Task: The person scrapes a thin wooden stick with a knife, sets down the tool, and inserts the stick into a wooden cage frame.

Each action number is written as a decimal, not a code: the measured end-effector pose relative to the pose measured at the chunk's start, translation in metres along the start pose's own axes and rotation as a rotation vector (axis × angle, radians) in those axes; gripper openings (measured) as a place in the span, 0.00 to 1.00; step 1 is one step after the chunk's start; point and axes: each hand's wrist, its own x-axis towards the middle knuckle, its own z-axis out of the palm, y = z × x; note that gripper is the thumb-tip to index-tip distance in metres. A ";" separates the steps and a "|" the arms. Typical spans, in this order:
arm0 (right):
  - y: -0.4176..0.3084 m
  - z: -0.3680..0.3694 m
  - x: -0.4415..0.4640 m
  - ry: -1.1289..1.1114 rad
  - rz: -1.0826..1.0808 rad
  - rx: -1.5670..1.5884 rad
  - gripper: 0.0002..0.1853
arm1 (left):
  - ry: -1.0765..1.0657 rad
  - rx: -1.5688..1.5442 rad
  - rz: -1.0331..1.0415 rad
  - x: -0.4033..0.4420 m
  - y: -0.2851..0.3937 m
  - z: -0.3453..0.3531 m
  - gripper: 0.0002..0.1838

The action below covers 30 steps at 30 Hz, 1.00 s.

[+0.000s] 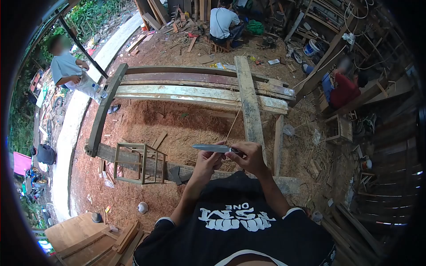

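My right hand (250,158) is closed around the handle of a knife (208,147), whose broad grey blade points left. Just below the blade, my left hand (207,165) has its fingers pinched together. A long thin wooden stick (233,122) runs from these fingers up and away, toward the plank that crosses the frame. Its near end meets the blade close to the handle. The fingertips of both hands nearly touch, and they partly hide the stick's lower end.
A timber frame with long boards (177,92) and a cross plank (249,102) stands ahead. A small open wooden frame (143,163) rests on a beam at left. Sawdust (177,128) covers the ground. One person (71,71) stands at left; others crouch or sit at the back and right.
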 end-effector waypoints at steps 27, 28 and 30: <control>0.007 0.000 -0.001 0.037 -0.121 -0.126 0.18 | 0.093 0.235 -0.009 -0.005 -0.007 -0.010 0.21; 0.009 -0.001 0.000 0.032 -0.128 -0.137 0.18 | 0.094 0.261 -0.002 -0.004 -0.007 -0.011 0.21; 0.010 -0.002 0.001 0.034 -0.136 -0.153 0.18 | 0.094 0.286 0.025 -0.004 -0.005 -0.007 0.21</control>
